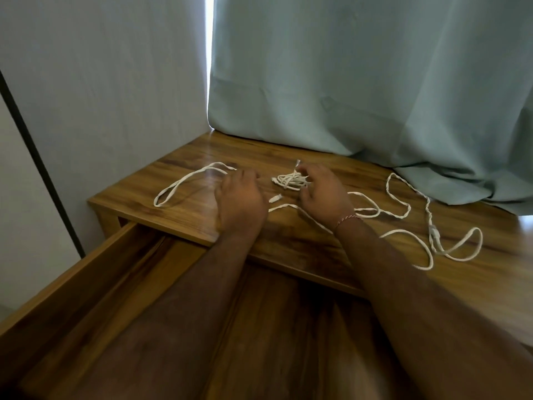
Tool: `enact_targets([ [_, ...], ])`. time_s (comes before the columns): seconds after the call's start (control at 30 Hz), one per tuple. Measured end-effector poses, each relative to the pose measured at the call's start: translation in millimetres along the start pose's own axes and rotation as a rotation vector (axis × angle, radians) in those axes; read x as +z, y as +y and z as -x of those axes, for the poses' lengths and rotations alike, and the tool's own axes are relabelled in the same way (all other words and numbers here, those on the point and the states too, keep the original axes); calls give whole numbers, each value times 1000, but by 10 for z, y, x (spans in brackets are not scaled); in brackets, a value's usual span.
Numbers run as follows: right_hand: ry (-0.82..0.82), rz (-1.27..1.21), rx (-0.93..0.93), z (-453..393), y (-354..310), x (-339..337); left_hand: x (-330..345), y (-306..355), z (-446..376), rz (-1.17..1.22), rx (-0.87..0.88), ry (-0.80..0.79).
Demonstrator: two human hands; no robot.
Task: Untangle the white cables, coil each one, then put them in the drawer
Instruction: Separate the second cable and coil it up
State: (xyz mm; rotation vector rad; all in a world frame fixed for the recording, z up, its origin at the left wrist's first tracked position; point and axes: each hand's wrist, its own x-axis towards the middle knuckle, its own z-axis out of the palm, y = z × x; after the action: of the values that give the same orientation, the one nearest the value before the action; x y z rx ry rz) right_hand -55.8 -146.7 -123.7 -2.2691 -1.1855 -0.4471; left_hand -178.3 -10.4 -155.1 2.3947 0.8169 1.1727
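Observation:
White cables lie spread over the wooden table top. A tight knot of cable sits at the middle, and my right hand rests on its right side with the fingers touching it. A long loop runs off to the left, and its end passes under the fingers of my left hand, which lies palm down. More loose cable snakes to the right, with a twisted section and a connector. The wooden drawer below the table edge stands pulled out, and my forearms cross over it.
A pale green curtain hangs behind the table and bunches onto its back right corner. A light wall closes off the left side. A small plug end lies between my hands.

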Motion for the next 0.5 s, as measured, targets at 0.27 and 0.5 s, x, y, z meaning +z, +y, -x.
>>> enact_targets([
  [0.27, -15, 114, 2, 529, -464, 261, -69, 112, 46, -384, -56, -329],
  [0.5, 195, 66, 44, 770, -419, 36, -163, 108, 181, -131, 291, -163],
])
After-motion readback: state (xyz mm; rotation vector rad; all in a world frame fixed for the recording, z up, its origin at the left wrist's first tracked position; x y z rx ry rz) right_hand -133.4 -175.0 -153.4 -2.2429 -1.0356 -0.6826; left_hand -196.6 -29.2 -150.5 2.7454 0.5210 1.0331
